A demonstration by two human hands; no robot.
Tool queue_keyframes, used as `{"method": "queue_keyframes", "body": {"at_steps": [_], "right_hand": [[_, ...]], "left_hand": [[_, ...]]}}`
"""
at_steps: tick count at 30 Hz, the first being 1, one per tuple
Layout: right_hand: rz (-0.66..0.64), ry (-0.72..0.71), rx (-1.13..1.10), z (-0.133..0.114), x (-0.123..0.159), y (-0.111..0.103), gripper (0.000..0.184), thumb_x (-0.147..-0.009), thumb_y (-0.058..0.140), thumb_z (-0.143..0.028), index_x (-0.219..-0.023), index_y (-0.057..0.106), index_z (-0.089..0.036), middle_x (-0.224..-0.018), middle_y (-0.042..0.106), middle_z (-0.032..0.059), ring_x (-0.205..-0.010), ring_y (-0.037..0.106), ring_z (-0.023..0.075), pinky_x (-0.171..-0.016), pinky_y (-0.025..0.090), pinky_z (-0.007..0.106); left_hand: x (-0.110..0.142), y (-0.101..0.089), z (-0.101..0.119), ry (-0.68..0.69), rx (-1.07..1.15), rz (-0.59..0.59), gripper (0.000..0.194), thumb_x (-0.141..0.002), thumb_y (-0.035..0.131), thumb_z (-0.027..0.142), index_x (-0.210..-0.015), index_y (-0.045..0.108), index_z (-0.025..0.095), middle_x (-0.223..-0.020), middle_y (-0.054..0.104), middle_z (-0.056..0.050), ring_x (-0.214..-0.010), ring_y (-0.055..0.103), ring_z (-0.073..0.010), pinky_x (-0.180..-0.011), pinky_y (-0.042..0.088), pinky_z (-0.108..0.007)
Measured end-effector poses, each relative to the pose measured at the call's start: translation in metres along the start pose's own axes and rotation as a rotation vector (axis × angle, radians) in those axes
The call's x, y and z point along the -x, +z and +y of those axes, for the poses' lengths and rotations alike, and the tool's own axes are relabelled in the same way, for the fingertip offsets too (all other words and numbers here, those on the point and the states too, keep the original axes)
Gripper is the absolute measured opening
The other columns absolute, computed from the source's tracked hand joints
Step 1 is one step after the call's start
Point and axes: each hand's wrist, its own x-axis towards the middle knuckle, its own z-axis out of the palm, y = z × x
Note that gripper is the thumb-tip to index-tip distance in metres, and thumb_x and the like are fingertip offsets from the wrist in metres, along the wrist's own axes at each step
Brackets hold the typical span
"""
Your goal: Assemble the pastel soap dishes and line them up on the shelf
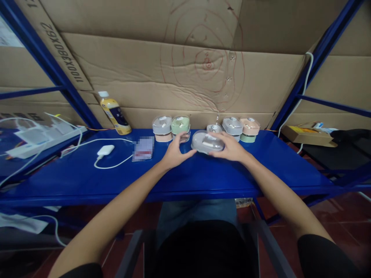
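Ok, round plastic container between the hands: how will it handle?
The round plastic container looks stiff, probably light for its size. Its smooth lid may slip in the fingers. Being round, it may roll if stood on edge.

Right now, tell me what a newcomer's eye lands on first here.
The left hand and right hand close around a round container with a clear lid at the middle of the bright blue metal shelf. Behind it, a row of pastel lidded containers lines the shelf's back edge. Above them, red rings are drawn on the cardboard backing.
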Motion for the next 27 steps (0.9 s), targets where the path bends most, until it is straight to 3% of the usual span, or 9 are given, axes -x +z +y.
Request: {"method": "queue_keyframes", "body": {"at_steps": [3, 6, 10, 15, 19, 23, 27], "right_hand": [[0.158, 0.303, 0.199, -0.005, -0.023, -0.003, 0.088, -0.087, 0.081, -0.059, -0.162, 0.058, -0.019, -0.132, 0.067, 0.0228, -0.12, 0.07, 0.0442, -0.103, 0.058, 0.059], [0.151, 0.481, 0.309, -0.012, -0.051, 0.005, 0.083, -0.089, 0.077, -0.062, -0.156, 0.061, -0.015, -0.13, 0.07, 0.0259, -0.115, 0.072, 0.0438, -0.099, 0.059, 0.058], [0.128, 0.605, 0.41, -0.014, -0.081, 0.023, 0.081, -0.093, 0.073, -0.06, -0.154, 0.058, -0.009, -0.134, 0.069, 0.0318, -0.119, 0.07, 0.0432, -0.099, 0.057, 0.053], [0.085, 0.61, 0.481, -0.004, -0.103, 0.037, 0.094, -0.097, 0.068, -0.063, -0.162, 0.046, 0.001, -0.139, 0.064, 0.0401, -0.128, 0.063, 0.051, -0.098, 0.056, 0.06], [0.082, 0.582, 0.464, 0.004, -0.118, 0.037, 0.099, -0.096, 0.056, -0.079, -0.157, 0.055, -0.001, -0.147, 0.056, 0.0426, -0.138, 0.049, 0.0614, -0.092, 0.054, 0.074], [0.058, 0.527, 0.551, 0.004, -0.124, 0.03, 0.093, -0.095, 0.056, -0.082, -0.143, 0.069, -0.003, -0.153, 0.05, 0.0407, -0.139, 0.045, 0.0593, -0.101, 0.048, 0.074], [0.057, 0.496, 0.578, 0.002, -0.12, 0.023, 0.084, -0.099, 0.059, -0.073, -0.144, 0.068, -0.002, -0.151, 0.053, 0.0382, -0.139, 0.048, 0.0546, -0.111, 0.04, 0.069]], "left_hand": [[-0.016, -0.011, 0.001, 0.025, -0.292, 0.114, 0.069, -0.095, 0.074, 0.037, -0.154, 0.047, 0.015, -0.157, 0.057, -0.024, -0.149, 0.056, -0.041, -0.128, 0.045, -0.062], [-0.039, -0.018, 0.001, 0.035, -0.517, 0.046, 0.066, -0.094, 0.072, 0.027, -0.154, 0.049, 0.011, -0.165, 0.047, -0.028, -0.158, 0.044, -0.0475, -0.132, 0.036, -0.066], [-0.067, -0.012, -0.006, 0.032, -0.657, -0.039, 0.069, -0.093, 0.073, 0.027, -0.156, 0.05, 0.011, -0.173, 0.04, -0.029, -0.166, 0.027, -0.0526, -0.134, 0.025, -0.072], [-0.076, -0.001, -0.017, -0.022, -0.729, -0.024, 0.072, -0.096, 0.074, 0.034, -0.16, 0.048, 0.013, -0.172, 0.043, -0.029, -0.166, 0.026, -0.0539, -0.13, 0.023, -0.076], [-0.071, -0.003, -0.018, -0.01, -0.772, -0.061, 0.062, -0.1, 0.062, 0.02, -0.16, 0.049, 0.014, -0.17, 0.048, -0.027, -0.164, 0.034, -0.0478, -0.131, 0.026, -0.073], [-0.066, -0.005, -0.013, -0.034, -0.774, -0.077, 0.058, -0.102, 0.055, 0.015, -0.159, 0.051, 0.011, -0.173, 0.044, -0.029, -0.164, 0.034, -0.0493, -0.13, 0.026, -0.074], [-0.064, -0.003, -0.003, -0.029, -0.737, -0.075, 0.059, -0.104, 0.053, 0.017, -0.163, 0.048, 0.01, -0.174, 0.041, -0.031, -0.165, 0.03, -0.0526, -0.128, 0.026, -0.079]]}}
